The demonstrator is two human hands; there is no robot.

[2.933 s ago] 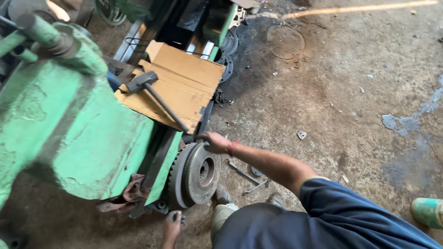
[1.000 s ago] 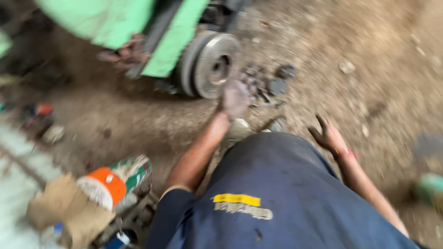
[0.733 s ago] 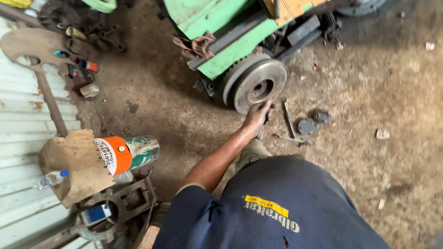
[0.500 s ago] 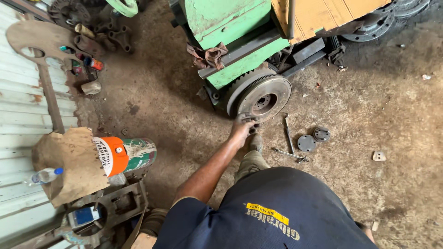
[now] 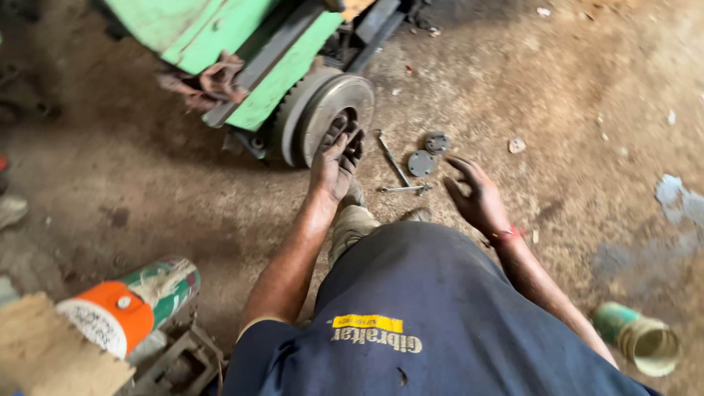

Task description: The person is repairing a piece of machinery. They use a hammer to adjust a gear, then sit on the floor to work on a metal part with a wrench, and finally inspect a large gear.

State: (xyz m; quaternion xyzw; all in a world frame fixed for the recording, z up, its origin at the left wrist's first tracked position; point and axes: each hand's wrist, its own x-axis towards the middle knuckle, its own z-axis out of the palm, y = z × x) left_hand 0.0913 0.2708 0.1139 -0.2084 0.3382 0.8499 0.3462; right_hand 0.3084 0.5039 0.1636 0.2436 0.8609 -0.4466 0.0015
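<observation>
A grey metal pulley wheel (image 5: 315, 99) with a toothed ring behind it stands on edge against a green machine (image 5: 220, 29). My left hand (image 5: 334, 161) reaches to the wheel's hub, its fingertips at the centre hole. My right hand (image 5: 477, 196) hovers open above the dirt floor, fingers spread, holding nothing. It is closest to two round metal discs (image 5: 423, 161) and a thin spanner (image 5: 392, 158) lying on the floor. A red band sits on my right wrist. My dark blue shirt fills the lower middle.
A brown rag (image 5: 209, 77) hangs on the machine. A can with an orange lid (image 5: 121, 312) lies at lower left beside cardboard (image 5: 44, 359) and a metal part. A green tin (image 5: 638, 341) lies at lower right. My shoe (image 5: 350, 224) is under the left arm.
The view has swung closer to the wheel. My left hand stays at the wheel's hub. My right hand has come into view, open above the discs and spanner.
</observation>
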